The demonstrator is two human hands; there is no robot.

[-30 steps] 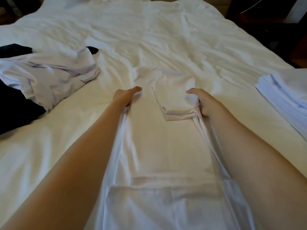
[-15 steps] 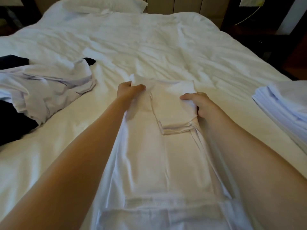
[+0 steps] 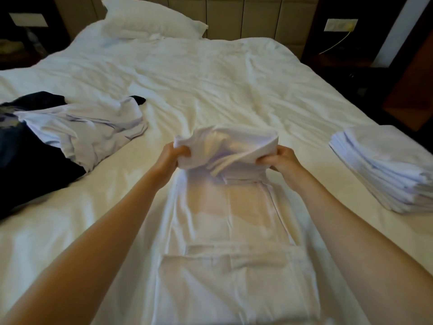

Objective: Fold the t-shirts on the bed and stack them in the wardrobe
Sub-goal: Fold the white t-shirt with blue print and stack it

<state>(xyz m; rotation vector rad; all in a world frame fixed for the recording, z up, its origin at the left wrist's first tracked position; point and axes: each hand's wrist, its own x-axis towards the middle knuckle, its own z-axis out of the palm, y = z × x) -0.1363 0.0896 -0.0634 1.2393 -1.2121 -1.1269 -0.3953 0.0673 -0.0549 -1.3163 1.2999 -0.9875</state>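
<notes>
A white t-shirt (image 3: 234, 221) of thin, soft, slightly see-through cloth is lying on the bed (image 3: 210, 80) straight ahead of the person, folded lengthwise into a long narrow strip running from the near edge towards the middle of the mattress. Its near part is lying flat with shallow creases and a doubled band of cloth crossing it. Its far end is being lifted off the bedding and is bunching into a rounded, puffed roll with loose folds drooping under it.

The left hand (image 3: 174, 156) is gripping the left corner of that raised end, fingers curled into the cloth. The right hand (image 3: 281, 158) is pinching the right corner between thumb and curled fingers. Both bare forearms are reaching out along the two sides of the strip.

The bed is wearing a white, matte cover rumpled into broad soft ridges. On its right edge a stack of folded t-shirts (image 3: 384, 170) is sitting, squared, with many thin pale layers showing along its side. On the left a crumpled pale t-shirt (image 3: 89, 130) is sprawling over a dark garment (image 3: 30, 160). A plump white pillow (image 3: 150, 24) is leaning at the padded beige headboard (image 3: 246, 15).
</notes>
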